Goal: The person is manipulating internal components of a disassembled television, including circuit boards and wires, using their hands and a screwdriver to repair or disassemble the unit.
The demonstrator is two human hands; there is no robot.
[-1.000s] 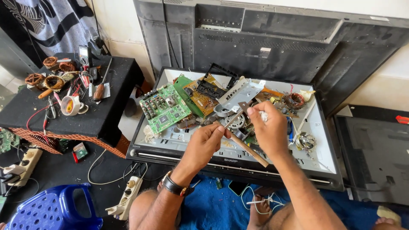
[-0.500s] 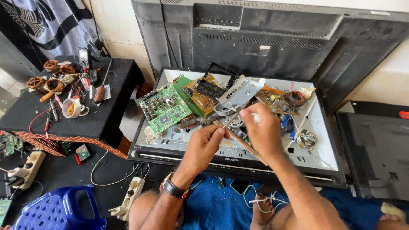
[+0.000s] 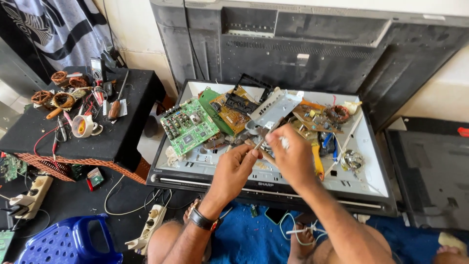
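A thin metal tool [image 3: 260, 142] is pinched by the left hand [image 3: 233, 168] just in front of the green circuit board [image 3: 189, 126], likely for steady aim. The right hand [image 3: 292, 157] is curled beside it; its grip cannot be told.

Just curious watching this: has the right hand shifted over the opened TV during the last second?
Yes. The right hand has moved slightly leftward toward the green circuit board, closing on the left hand.
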